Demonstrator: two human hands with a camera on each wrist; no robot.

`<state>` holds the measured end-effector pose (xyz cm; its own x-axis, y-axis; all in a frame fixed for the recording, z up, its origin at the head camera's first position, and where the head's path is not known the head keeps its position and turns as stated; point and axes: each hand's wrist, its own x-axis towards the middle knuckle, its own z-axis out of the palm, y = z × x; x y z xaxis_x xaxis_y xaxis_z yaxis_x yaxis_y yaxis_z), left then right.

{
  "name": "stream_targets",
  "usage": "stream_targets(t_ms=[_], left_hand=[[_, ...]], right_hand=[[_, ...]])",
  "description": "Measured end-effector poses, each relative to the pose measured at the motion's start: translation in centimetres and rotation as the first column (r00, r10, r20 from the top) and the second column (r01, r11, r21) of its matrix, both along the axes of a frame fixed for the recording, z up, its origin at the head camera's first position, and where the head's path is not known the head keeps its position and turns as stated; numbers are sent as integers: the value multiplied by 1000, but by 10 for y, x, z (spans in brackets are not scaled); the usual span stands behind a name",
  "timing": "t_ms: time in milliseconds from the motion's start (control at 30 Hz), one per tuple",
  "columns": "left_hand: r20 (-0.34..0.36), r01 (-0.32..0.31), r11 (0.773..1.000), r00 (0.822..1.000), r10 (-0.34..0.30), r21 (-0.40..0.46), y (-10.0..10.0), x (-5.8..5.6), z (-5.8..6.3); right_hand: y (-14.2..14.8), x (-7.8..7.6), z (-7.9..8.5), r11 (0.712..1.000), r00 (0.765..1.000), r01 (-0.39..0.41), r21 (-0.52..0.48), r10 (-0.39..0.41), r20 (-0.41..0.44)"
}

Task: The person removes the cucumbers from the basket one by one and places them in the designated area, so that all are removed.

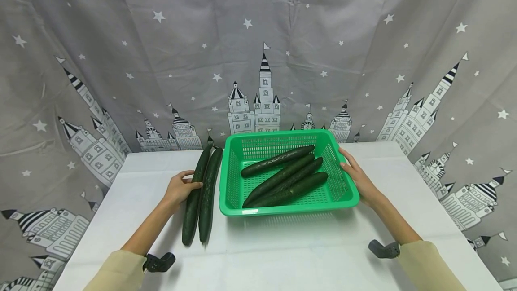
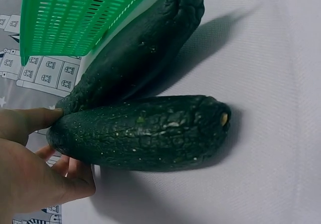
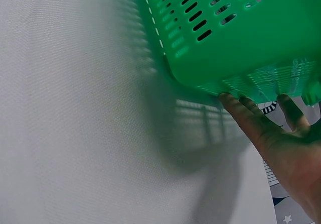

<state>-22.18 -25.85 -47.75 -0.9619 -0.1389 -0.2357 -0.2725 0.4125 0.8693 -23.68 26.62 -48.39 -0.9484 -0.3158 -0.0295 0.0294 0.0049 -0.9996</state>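
Note:
Two long dark-green cucumbers lie side by side left of the basket. My left hand (image 1: 180, 188) grips the outer cucumber (image 1: 190, 219) around its middle, thumb on one side and fingers on the other. In the left wrist view that cucumber (image 2: 150, 133) shows its blunt end, and the inner cucumber (image 2: 140, 53) lies beside it. A green plastic basket (image 1: 288, 211) with slotted walls holds several more cucumbers (image 1: 278, 174). At the basket's right side is my right hand (image 1: 361, 183), its fairly straight fingers touching the wall from outside.
Everything rests on a white-covered table (image 1: 282, 255). Behind it hangs a grey curtain (image 1: 181, 57) printed with castles and stars, close to the table's back edge. The basket stands near that edge. A dark wrist-worn device (image 1: 159, 262) juts out at each sleeve.

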Motion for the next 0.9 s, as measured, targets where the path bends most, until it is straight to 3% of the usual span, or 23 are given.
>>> stream_targets(t_ms=[900], left_hand=[[7, 22, 999, 1000, -21, -46, -1, -3, -9]], right_hand=[[-1, 1, 1, 1000, 1000, -8, -3, 8, -9]])
